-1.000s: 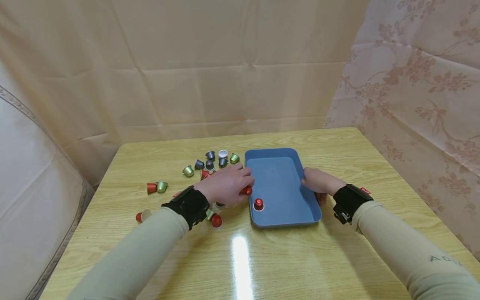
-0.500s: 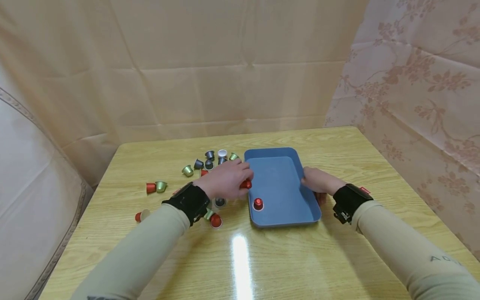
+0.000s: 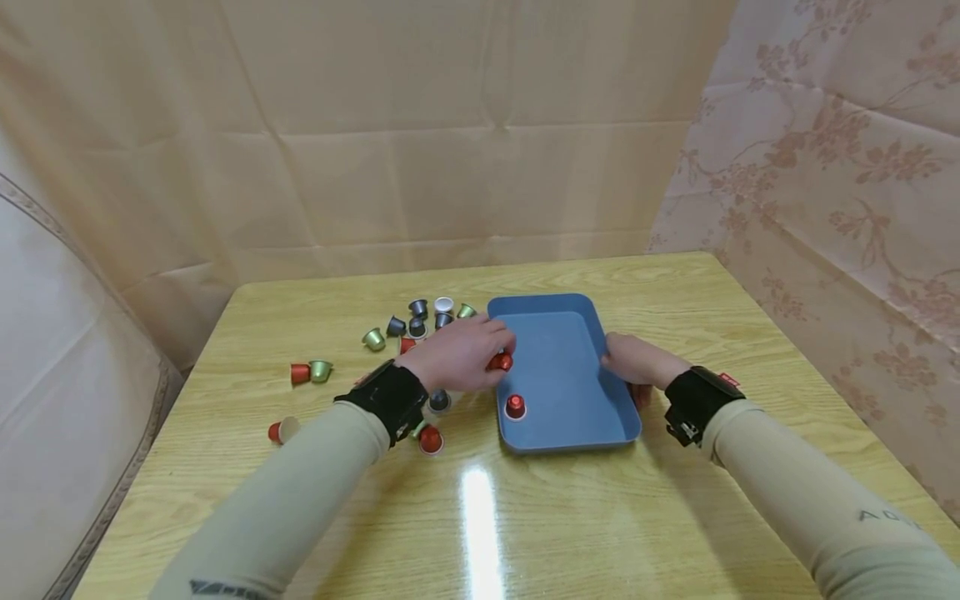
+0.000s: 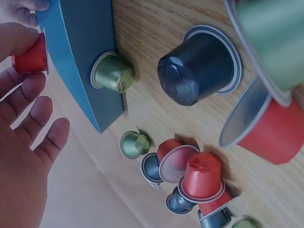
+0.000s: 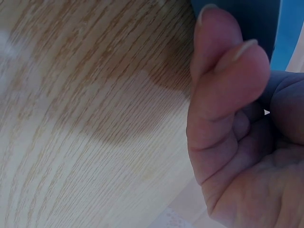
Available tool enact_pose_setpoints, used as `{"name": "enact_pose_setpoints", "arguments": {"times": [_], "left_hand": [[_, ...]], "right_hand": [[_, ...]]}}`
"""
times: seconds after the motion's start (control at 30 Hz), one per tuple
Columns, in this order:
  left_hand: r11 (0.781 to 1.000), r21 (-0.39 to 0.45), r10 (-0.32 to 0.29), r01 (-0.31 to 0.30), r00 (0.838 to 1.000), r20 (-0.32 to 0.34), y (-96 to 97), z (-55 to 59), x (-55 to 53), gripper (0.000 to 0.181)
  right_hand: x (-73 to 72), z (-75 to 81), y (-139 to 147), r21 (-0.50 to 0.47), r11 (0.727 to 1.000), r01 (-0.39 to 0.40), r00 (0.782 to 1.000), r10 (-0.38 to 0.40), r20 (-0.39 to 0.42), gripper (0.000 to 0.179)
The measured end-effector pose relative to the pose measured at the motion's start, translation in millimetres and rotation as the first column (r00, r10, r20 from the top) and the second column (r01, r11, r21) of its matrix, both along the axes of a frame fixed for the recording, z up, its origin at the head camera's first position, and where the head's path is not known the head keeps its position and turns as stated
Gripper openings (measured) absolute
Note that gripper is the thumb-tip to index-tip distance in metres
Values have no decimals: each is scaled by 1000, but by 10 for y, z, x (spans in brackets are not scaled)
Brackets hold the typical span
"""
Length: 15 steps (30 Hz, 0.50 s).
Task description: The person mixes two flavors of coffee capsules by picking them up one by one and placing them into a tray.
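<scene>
My left hand [image 3: 459, 353] pinches a red coffee capsule [image 4: 31, 56] between thumb and index finger, over the left rim of a blue rectangular tray [image 3: 562, 358]. In the left wrist view its other fingers [image 4: 40, 114] spread loosely. Another red capsule [image 3: 515, 406] stands rim-down inside the tray near its front left corner. With thumb inside and curled fingers outside, my right hand [image 3: 645, 361] grips the tray's right wall. The right wrist view shows those bent fingers [image 5: 228, 95] against the tray's outer side.
Left of the tray, loose capsules in green, dark blue, red and white lie on the wooden table [image 3: 570, 517], some hidden under my left arm. A red and a green capsule [image 3: 320, 372] lie farther left, near a tipped red one [image 3: 283, 430]. Beige cloth [image 3: 450, 167] hangs behind.
My left hand, holding the red capsule, has shifted slightly right, from beside the tray's left wall to over its rim. The right hand has stayed on the tray.
</scene>
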<state>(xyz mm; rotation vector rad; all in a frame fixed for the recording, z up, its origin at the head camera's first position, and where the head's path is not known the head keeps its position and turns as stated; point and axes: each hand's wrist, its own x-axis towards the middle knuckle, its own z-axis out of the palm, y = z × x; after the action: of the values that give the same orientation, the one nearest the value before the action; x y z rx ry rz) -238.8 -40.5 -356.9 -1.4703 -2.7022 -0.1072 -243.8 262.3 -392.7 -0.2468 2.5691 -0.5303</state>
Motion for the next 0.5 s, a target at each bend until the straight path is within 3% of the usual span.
{"name": "enact_pose_setpoints", "arguments": {"times": [0.27,0.5], "left_hand": [[1000,19,-19,19,1000,-4,67,-33,-39,12],[1000,-23,-12,12,1000,-5,121,-91,-72,15]], "right_hand": [[-3,-11,9,-1,1000,-3,1000,3,-1,33],[23,22,-1,-14,1000,-3,1000,3,-9,36]]}}
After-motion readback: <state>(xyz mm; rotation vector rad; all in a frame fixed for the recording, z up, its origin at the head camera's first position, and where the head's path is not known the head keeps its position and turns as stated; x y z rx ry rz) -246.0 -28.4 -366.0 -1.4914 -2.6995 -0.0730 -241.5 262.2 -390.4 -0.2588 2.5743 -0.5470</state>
